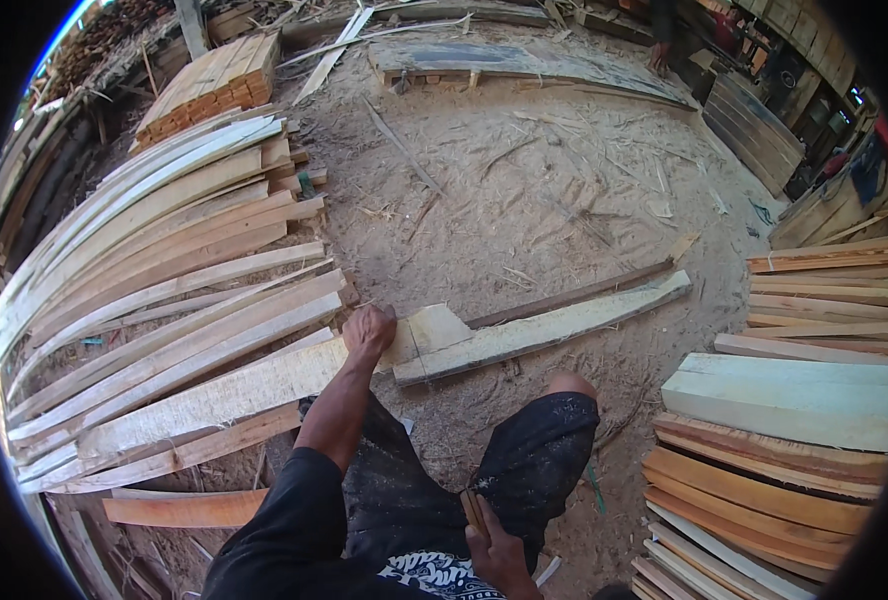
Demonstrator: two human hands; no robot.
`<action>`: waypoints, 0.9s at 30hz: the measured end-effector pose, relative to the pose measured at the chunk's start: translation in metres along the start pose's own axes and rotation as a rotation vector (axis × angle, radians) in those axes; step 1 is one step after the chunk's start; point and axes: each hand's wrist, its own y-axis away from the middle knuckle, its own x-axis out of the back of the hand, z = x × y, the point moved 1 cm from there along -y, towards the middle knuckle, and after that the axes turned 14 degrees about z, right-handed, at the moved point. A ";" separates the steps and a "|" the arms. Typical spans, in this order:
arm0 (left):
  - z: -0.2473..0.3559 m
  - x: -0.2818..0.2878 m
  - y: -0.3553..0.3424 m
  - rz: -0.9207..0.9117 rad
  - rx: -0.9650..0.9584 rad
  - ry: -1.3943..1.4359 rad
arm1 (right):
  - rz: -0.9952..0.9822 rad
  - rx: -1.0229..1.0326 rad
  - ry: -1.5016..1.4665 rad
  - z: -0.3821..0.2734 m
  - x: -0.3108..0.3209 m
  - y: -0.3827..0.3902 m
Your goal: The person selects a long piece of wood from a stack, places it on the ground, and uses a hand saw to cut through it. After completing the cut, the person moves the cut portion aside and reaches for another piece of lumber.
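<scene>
A long pale plank [234, 393] runs from the lower left to a slanted end near the middle, with a thin dark line across it near that end. My left hand [369, 328] is closed at the plank's far edge and appears to grip it; the fingertips are hidden. Beneath and beyond the plank's end, another pale board [554, 328] with a dark edge lies on the ground. Low in front of my body, my right hand [501, 556] is closed around a short brown wooden piece [476, 513], perhaps a tool's handle; its lower part is hidden.
Many boards [194, 225] are layered along the left. Another stack of planks [784, 395] stands close on my right. A dark flat panel [524, 65] lies across the far side. Sandy ground [554, 190] with scattered splinters and sticks spreads between them.
</scene>
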 end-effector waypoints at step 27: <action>-0.370 0.116 0.124 0.895 0.899 -0.324 | 0.732 -0.450 0.439 0.247 0.036 -0.109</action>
